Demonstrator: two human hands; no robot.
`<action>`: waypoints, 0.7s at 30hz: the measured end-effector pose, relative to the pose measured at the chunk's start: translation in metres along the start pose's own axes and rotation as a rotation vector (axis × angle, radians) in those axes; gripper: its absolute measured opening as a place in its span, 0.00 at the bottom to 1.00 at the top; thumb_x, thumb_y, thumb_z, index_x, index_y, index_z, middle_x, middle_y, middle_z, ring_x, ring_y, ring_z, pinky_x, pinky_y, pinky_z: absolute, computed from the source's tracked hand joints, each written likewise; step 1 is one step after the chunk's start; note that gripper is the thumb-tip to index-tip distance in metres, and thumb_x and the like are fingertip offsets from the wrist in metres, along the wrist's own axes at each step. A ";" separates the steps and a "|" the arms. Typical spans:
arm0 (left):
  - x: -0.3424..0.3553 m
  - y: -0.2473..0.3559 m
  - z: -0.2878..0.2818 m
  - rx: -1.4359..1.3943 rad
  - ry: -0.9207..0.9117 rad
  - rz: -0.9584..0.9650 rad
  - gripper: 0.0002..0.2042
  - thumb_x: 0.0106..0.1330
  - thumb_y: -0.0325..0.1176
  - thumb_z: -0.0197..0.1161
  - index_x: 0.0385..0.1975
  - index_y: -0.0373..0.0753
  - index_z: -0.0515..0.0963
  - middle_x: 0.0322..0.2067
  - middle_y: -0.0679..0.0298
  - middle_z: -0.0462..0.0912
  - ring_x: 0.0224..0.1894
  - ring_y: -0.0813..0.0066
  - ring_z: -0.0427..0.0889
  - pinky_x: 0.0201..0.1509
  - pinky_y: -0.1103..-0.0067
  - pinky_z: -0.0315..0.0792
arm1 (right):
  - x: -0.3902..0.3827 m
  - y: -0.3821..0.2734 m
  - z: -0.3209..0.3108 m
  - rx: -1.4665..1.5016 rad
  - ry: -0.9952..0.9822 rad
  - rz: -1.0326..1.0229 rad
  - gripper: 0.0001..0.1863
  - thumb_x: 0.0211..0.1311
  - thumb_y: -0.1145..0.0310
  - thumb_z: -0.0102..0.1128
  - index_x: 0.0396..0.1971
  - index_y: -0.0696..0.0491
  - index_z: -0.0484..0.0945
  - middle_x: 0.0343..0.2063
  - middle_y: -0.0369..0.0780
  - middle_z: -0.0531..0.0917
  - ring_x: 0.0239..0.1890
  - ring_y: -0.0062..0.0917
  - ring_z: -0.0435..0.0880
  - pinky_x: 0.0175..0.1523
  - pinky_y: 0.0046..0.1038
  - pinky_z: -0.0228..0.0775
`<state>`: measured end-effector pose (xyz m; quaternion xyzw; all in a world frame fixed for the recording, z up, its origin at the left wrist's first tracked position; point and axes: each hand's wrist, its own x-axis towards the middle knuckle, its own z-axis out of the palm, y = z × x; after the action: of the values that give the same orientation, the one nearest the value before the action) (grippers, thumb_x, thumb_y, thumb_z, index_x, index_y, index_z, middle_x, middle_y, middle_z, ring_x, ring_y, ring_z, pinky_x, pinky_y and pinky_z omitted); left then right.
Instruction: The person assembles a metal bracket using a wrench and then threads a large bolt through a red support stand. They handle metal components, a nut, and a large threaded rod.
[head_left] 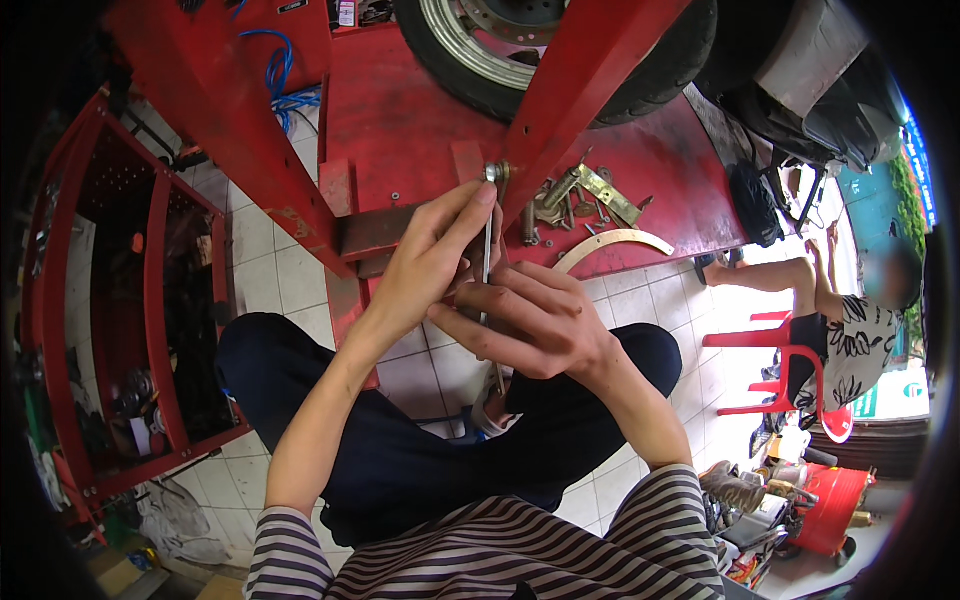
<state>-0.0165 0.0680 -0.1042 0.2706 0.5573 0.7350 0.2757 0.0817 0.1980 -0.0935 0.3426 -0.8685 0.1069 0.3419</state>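
A long, thin steel wrench (488, 250), seen nearly edge-on, runs from a bolt (494, 173) on the slanted red steel post (575, 85) down toward my lap. My left hand (425, 250) closes on its upper part, thumb stretched along the shaft with its tip just below the bolt. Lower down, my right hand (545, 320) has its fingers curled about the same shaft. My hands partly hide the wrench, and how its far end seats on the bolt is too small to tell.
A tyred wheel (640, 95) lies on the red platform (400, 120). Loose bolts and brackets (590, 195) and a curved metal strip (620, 240) sit right of the post. A red shelf cart (165, 300) stands left. Another person (845, 330) sits on a red chair (800, 365) at right.
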 end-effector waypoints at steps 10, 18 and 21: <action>-0.001 -0.003 0.003 0.028 0.034 0.041 0.21 0.78 0.48 0.47 0.26 0.38 0.71 0.17 0.72 0.68 0.18 0.86 0.65 0.21 0.83 0.58 | 0.003 -0.002 -0.001 -0.146 0.048 -0.014 0.22 0.45 0.67 0.64 0.45 0.46 0.85 0.32 0.31 0.82 0.29 0.20 0.79 0.29 0.22 0.63; -0.002 0.004 0.007 0.230 0.071 0.095 0.23 0.78 0.48 0.45 0.36 0.32 0.76 0.14 0.66 0.68 0.16 0.84 0.66 0.21 0.80 0.58 | 0.003 0.001 -0.005 -0.050 0.146 0.017 0.24 0.45 0.68 0.68 0.47 0.50 0.84 0.31 0.33 0.82 0.20 0.18 0.74 0.25 0.20 0.62; -0.001 0.005 0.008 0.244 0.079 0.109 0.23 0.78 0.49 0.45 0.36 0.32 0.76 0.14 0.66 0.69 0.17 0.82 0.67 0.22 0.79 0.60 | 0.009 0.001 -0.009 -0.181 0.165 -0.023 0.23 0.48 0.68 0.70 0.49 0.52 0.84 0.28 0.33 0.81 0.20 0.17 0.72 0.24 0.21 0.62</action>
<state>-0.0106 0.0710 -0.0979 0.3028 0.6375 0.6857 0.1783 0.0810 0.1982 -0.0811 0.3103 -0.8394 0.0519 0.4431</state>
